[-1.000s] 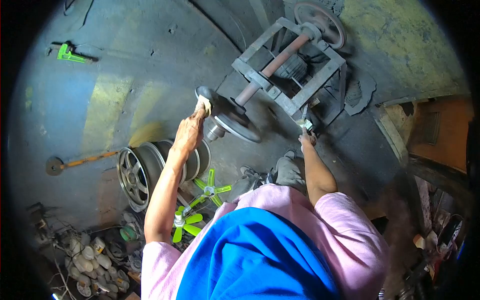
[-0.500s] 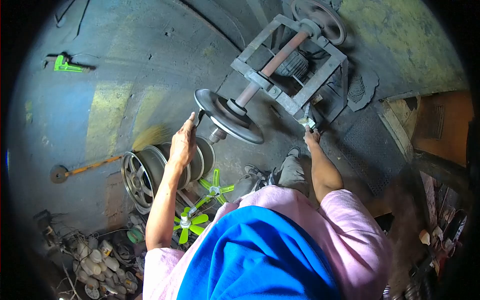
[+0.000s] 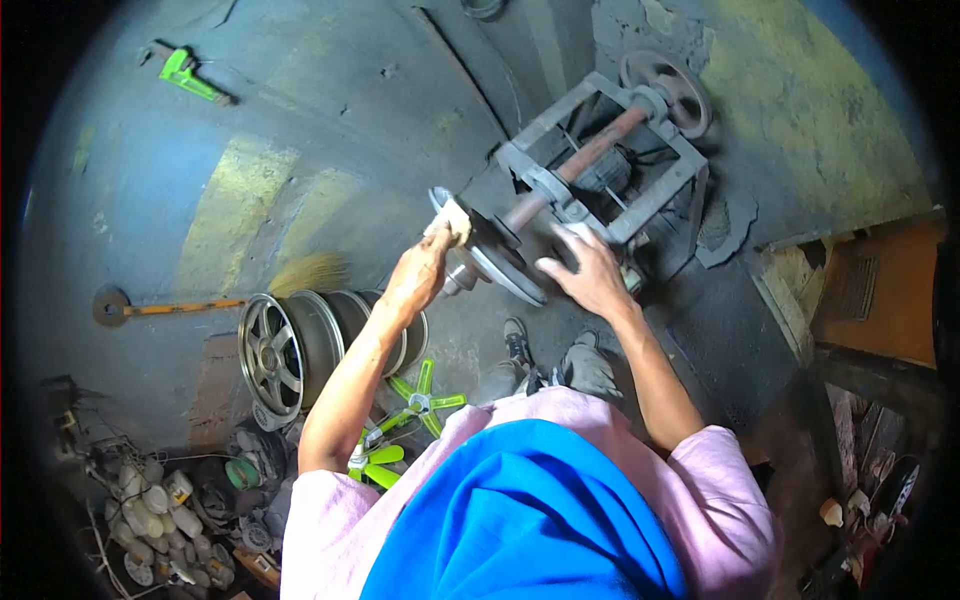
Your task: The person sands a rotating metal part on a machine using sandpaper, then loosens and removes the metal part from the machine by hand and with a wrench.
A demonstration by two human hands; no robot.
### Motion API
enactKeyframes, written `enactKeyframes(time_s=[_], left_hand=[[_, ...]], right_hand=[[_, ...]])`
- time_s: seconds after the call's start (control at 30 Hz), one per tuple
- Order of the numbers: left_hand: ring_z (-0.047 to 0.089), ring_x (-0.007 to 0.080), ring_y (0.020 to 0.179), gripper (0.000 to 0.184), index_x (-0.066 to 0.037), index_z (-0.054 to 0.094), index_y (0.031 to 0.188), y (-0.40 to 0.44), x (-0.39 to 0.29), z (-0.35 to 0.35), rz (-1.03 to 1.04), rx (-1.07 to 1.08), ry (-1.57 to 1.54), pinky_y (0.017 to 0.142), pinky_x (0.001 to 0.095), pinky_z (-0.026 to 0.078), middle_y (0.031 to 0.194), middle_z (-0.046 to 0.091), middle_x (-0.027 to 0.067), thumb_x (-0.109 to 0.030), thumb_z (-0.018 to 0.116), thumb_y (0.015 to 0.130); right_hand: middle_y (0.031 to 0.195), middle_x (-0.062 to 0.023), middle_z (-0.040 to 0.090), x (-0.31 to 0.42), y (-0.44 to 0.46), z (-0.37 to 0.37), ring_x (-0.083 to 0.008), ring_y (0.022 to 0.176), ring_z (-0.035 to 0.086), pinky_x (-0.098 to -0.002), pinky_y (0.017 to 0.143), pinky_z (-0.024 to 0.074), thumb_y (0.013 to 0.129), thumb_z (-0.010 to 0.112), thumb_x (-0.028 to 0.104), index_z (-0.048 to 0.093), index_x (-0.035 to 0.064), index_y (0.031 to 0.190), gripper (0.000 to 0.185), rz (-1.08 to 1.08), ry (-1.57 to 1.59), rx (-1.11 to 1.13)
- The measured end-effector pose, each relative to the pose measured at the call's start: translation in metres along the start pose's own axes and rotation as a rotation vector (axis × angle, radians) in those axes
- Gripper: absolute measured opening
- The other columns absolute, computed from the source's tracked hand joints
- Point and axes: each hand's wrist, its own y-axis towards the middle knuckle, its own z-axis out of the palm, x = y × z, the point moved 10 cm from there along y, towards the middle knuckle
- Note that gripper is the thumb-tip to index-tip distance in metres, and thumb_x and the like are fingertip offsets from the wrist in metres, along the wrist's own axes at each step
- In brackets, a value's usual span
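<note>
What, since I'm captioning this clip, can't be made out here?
All in the head view:
Right hand: blur smears its fingertips; whether they touch the disc is unclear.
Pale pad: partly covered by the left hand.
Motor: partly hidden by the machine frame.
Rear wheel rims: partly hidden by the front rim and left forearm.

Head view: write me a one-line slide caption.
Left hand holding a pale pad at the disc on a reddish shaft, right hand open nearby.

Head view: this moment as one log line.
left hand: holds pale pad at disc | right hand: open, near disc | disc: on shaft
</note>
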Motion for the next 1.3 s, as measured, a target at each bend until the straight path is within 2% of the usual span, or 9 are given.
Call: enactKeyframes(time_s=[0.13,0.17,0.27,0.3,0.43,0.73,0.8,0.87,1.3], left_hand=[[0.066,0.0507,0.099,0.038,0.000,0.049,0.123,0.006,-0.003,-0.004,0.147,0.017,0.015,0.081,0.0544,0.055,0.113,0.066,0.0318,0.009,0.050,0.086],[0.066,0.0507,0.098,0.037,0.000,0.049,0.122,0.007,-0.002,-0.005,0.159,0.033,0.005,0.079,0.0546,0.054,0.110,0.066,0.0315,0.009,0.050,0.086],[0.066,0.0505,0.095,0.035,-0.001,0.049,0.119,0.010,-0.006,-0.016,0.215,0.015,-0.030,0.076,0.0549,0.054,0.103,0.066,0.0310,0.008,0.052,0.085],[0.066,0.0504,0.093,0.034,-0.001,0.050,0.117,0.010,-0.005,-0.021,0.251,0.009,-0.037,0.074,0.0550,0.053,0.100,0.066,0.0308,0.008,0.052,0.085],[0.065,0.0504,0.090,0.028,0.000,0.052,0.113,0.023,0.019,-0.019,0.256,0.067,-0.089,0.073,0.0557,0.051,0.092,0.066,0.0303,0.004,0.056,0.085],[0.062,0.0515,0.093,0.023,0.000,0.051,0.107,0.042,0.033,-0.035,0.197,0.148,-0.118,0.077,0.0571,0.050,0.091,0.068,0.0279,-0.005,0.065,0.090],[0.062,0.0517,0.093,0.022,0.000,0.049,0.107,0.043,0.032,-0.037,0.239,0.118,-0.114,0.076,0.0573,0.050,0.090,0.068,0.0277,-0.005,0.064,0.091],[0.062,0.0519,0.093,0.022,0.000,0.048,0.108,0.045,0.033,-0.034,0.249,0.120,-0.102,0.075,0.0576,0.050,0.089,0.068,0.0279,-0.002,0.062,0.091],[0.063,0.0517,0.087,0.025,-0.002,0.047,0.107,0.028,0.024,-0.030,0.264,-0.011,-0.075,0.070,0.0587,0.047,0.084,0.066,0.0283,0.005,0.056,0.086]], right_hand=[[0.147,-0.0175,0.050,0.122,0.047,0.044,-0.0362,0.142,0.043,-0.0504,0.118,0.0336,0.082,0.076,0.033,0.053,0.0039,0.143,0.071,-0.496,-0.274,0.020],[0.145,-0.0178,0.053,0.133,0.059,0.059,-0.0367,0.142,0.043,-0.0538,0.119,0.0308,0.082,0.076,0.031,0.061,0.0017,0.134,0.061,-0.552,-0.301,0.030],[0.141,-0.0185,0.057,0.115,0.091,0.116,-0.0370,0.141,0.044,-0.0532,0.118,0.0316,0.083,0.074,0.028,0.067,0.0003,0.124,0.050,-0.494,-0.539,0.260],[0.136,-0.0173,0.061,0.108,0.098,0.126,-0.0355,0.140,0.046,-0.0528,0.118,0.0323,0.088,0.069,0.026,0.072,0.0006,0.114,0.037,-0.544,-0.528,0.209],[0.131,-0.0140,0.066,0.113,0.103,0.131,-0.0324,0.134,0.052,-0.0502,0.111,0.0379,0.094,0.062,0.022,0.076,0.0021,0.106,0.027,-0.533,-0.526,0.229],[0.126,-0.0111,0.070,0.104,0.111,0.140,-0.0299,0.129,0.057,-0.0461,0.109,0.0399,0.098,0.055,0.018,0.077,0.0063,0.109,0.027,-0.444,-0.488,0.173],[0.121,-0.0110,0.073,0.103,0.111,0.140,-0.0304,0.123,0.060,-0.0465,0.103,0.0418,0.098,0.056,0.022,0.077,0.0075,0.109,0.028,-0.483,-0.474,0.120],[0.123,-0.0107,0.071,0.103,0.110,0.141,-0.0293,0.127,0.058,-0.0451,0.109,0.0406,0.095,0.055,0.015,0.076,0.0064,0.108,0.027,-0.468,-0.455,0.140],[0.124,-0.0112,0.072,0.099,0.104,0.138,-0.0283,0.132,0.057,-0.0480,0.111,0.0365,0.096,0.057,0.018,0.078,0.0066,0.108,0.027,-0.473,-0.518,0.141]])
